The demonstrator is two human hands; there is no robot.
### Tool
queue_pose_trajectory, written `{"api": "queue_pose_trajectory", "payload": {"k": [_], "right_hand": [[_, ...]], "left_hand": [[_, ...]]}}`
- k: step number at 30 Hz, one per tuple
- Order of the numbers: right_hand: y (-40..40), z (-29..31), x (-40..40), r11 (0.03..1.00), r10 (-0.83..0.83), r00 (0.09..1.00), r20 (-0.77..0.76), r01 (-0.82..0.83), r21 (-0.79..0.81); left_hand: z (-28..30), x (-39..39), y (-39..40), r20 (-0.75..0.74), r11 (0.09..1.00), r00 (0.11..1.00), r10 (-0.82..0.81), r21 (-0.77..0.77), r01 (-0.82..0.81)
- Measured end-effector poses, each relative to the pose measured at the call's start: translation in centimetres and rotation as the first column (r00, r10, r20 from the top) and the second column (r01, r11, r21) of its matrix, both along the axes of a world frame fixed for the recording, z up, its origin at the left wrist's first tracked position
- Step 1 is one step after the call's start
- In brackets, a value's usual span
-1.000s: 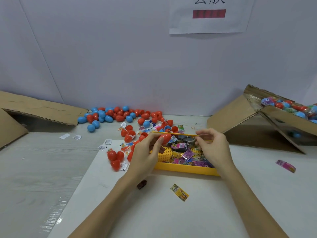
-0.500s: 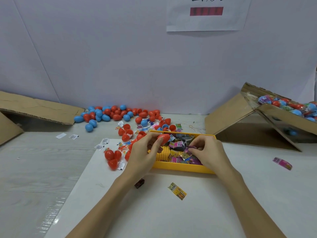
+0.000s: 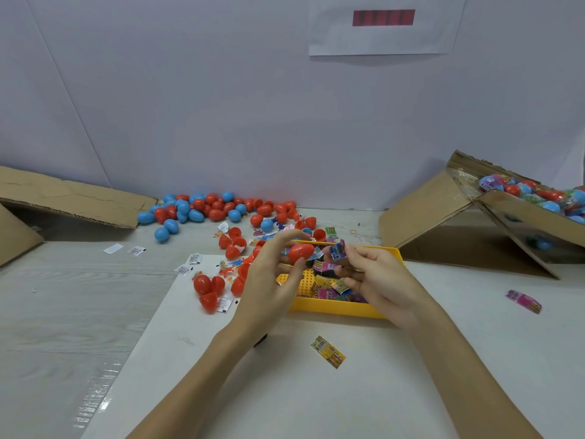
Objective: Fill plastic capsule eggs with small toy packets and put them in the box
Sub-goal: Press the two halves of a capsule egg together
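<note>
- Both hands are raised over the yellow tray (image 3: 335, 307), close together but not touching.
- Left hand (image 3: 269, 280): thumb and fingertips pinch a red capsule half (image 3: 300, 252), held above the tray's left part.
- Right hand (image 3: 380, 280): fingers curled, pinching a small toy packet (image 3: 336, 251) with blue and pink print, just beside the red capsule half.
- Yellow tray: rests on the white sheet (image 3: 221, 375) laid over the surface (image 3: 63, 312); it holds a heap of coloured packets (image 3: 329, 289), with its perforated floor showing at the left.
- Loose capsule halves (image 3: 209, 288), red, lie on the sheet to the left of the tray, among small white slips.
- Pile of capsule eggs (image 3: 205, 210), red and blue, lies against the far wall.
- Cardboard box (image 3: 522, 217) at the right, tilted, holds filled eggs (image 3: 538, 194) in mixed colours.
- Yellow packet (image 3: 327, 351) lies alone on the sheet, nearer the viewer than the tray; a pink packet (image 3: 524, 301) lies well apart to the right.
- Cardboard flap (image 3: 63, 198) lies at the far left.
</note>
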State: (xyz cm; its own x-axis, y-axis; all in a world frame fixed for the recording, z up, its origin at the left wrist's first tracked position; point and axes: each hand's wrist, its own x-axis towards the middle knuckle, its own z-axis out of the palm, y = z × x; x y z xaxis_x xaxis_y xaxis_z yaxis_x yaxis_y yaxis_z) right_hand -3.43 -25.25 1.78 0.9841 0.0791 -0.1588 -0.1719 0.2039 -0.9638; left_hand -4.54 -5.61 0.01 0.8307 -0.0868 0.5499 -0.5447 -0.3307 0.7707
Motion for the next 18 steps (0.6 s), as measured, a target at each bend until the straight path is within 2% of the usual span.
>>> {"api": "queue_pose_trajectory", "payload": {"k": [2, 7, 13, 18], "right_hand": [[0.4, -0.1, -0.2, 0.998, 0.061, 0.998, -0.003, -0.062, -0.013], [0.7, -0.5, -0.5, 0.98, 0.097, 0.992, 0.078, -0.082, -0.18], [1.0, -0.4, -0.7, 0.955, 0.158, 0.98, 0.12, -0.122, -0.269], [1.4, -0.1, -0.5, 0.955, 0.077, 0.985, 0.157, -0.027, -0.296]], "left_hand": [[0.1, -0.3, -0.3, 0.017, 0.999, 0.999, 0.027, 0.036, -0.027], [0.1, -0.9, -1.1, -0.017, 0.996, 0.996, 0.084, 0.008, -0.084], [-0.1, -0.6, -0.6, 0.046, 0.988, 0.987, 0.156, -0.006, -0.156], [-0.4, 0.1, 0.0, 0.038, 0.979, 0.979, 0.202, 0.035, -0.203]]}}
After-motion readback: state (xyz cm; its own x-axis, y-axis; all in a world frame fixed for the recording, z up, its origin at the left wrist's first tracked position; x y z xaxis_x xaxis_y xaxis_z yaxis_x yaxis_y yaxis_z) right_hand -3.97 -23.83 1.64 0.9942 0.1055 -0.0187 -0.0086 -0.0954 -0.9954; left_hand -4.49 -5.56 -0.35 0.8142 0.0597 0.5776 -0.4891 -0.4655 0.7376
